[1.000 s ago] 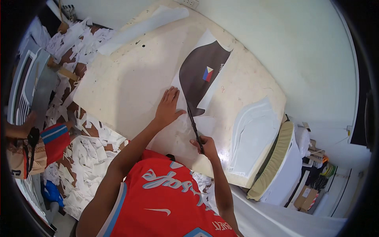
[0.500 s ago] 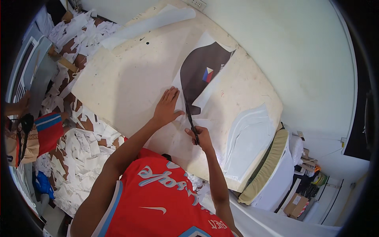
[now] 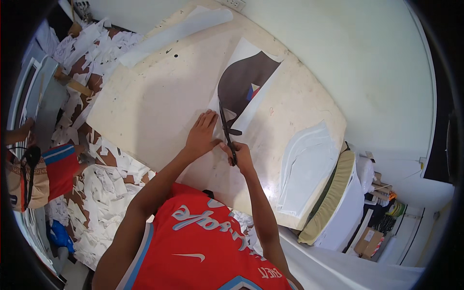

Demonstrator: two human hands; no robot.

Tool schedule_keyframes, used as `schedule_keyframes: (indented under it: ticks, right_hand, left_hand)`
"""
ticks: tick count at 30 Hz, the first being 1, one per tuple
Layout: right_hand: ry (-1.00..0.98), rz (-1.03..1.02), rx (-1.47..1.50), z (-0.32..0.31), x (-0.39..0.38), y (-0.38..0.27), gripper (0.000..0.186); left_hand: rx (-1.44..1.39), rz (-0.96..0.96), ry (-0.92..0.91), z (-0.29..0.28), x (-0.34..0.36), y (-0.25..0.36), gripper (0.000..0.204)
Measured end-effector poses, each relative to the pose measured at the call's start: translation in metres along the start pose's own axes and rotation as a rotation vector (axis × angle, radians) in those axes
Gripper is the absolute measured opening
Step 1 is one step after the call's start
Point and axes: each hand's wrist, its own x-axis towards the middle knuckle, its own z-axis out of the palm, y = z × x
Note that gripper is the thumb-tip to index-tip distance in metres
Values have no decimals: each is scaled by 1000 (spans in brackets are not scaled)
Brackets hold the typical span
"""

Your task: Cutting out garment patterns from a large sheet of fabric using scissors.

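A white sheet with a dark printed curved shape (image 3: 246, 72), bearing a small blue, red and white patch, lies on the large pale table (image 3: 164, 101). Black-handled scissors (image 3: 225, 126) are at the lower left edge of the dark shape, their blades pointing away from me along its outline. My right hand (image 3: 243, 157) grips the scissors' handles, thumb to the left. Flat on the sheet's left margin rests my left hand (image 3: 200, 134), fingers stretched out together, close beside the blades. The cut lower end of the print is lifted and partly folded over near the blades.
Layered white cut pieces (image 3: 307, 166) lie at the table's right. A white paper roll (image 3: 179, 37) sits along the far edge. Paper scraps (image 3: 104, 200) cover the floor at left, where an arm (image 3: 20, 133) and red cloth show. A wall stands beyond the table.
The scissors and my right hand have moved away from me and slightly left, farther along the dark outline. The print's lower end has folded upward. My left hand stays nearly in place.
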Motion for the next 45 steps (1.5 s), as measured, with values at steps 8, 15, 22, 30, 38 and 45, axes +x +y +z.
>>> schedule_keyframes:
  ticks: [8,15,22,30,38,45]
  right_hand:
    - [67,43,136,25,4,-6,44]
    - [133,2,210,32,10,-8,43]
    - [168,29,-220,22,-48,32,56]
    - [181,105,-228,20,-147,55,47]
    - [152,350,29,19,-206,72,51]
    - [59,128,25,31,-157,85,43]
  left_hand:
    - [0,32,-101,-7,-13,0,86]
    - [-18,111,-112,-19,-15,6,83]
    - [300,-462,-1038,-104,35,6,59]
    - [312,617,-175,18,99,-10,54]
    - [256,344,19,14,90,27,25]
    - [292,104,-47,6,48,-16,31]
